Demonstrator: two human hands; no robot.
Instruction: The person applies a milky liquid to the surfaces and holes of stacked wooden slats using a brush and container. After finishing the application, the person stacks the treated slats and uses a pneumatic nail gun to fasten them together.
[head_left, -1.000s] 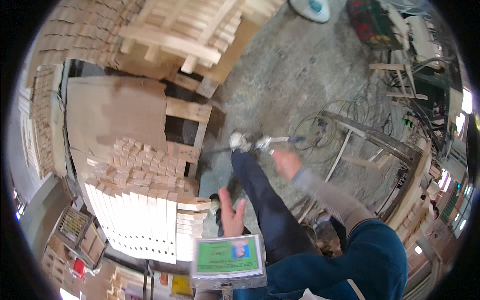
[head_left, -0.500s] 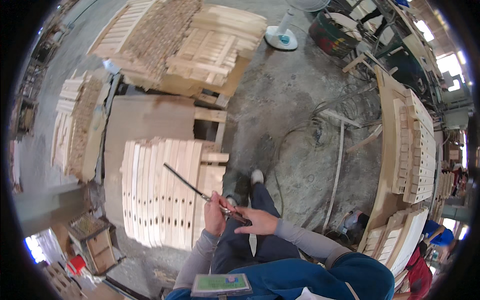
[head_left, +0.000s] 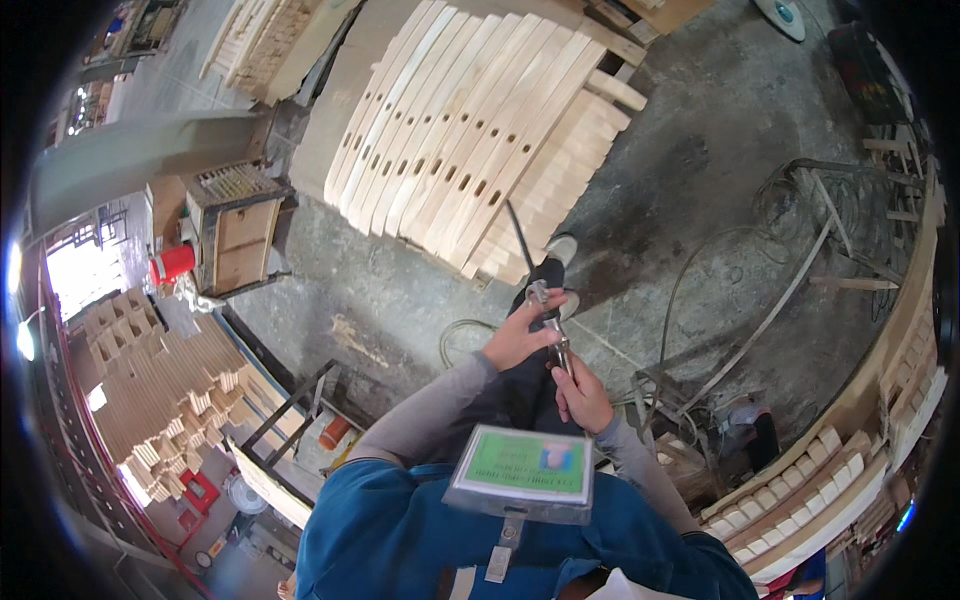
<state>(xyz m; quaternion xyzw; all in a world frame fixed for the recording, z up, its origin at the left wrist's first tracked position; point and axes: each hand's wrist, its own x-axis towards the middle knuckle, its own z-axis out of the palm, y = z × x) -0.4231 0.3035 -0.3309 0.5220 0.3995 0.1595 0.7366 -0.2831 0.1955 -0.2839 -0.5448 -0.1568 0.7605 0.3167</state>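
A slim tool with a long black rod (head_left: 519, 237) and a shiny metal body (head_left: 558, 343) slants up in front of my waist. I cannot make out its exact kind. My left hand (head_left: 518, 337) is closed around the upper metal part, just below the rod. Lower down, my right hand (head_left: 583, 393) grips the tool's near end, and its fingers partly cover it. Past the rod's tip lies a stack of pale wooden slats (head_left: 440, 130) with rows of oval slots. A badge (head_left: 522, 470) hangs on my chest below the hands.
A wooden cabinet (head_left: 238, 245) stands at the left beside a red container (head_left: 171, 264). More cut wood (head_left: 165, 365) is piled at the lower left. Hoses (head_left: 672, 290) and a metal frame (head_left: 765, 325) lie on the right floor, near a bench with wooden parts (head_left: 800, 490).
My view has swung, so the slat stack sits higher and the left-side cabinet is nearer. The tool has turned from pointing left to pointing more straight ahead, still in both hands.
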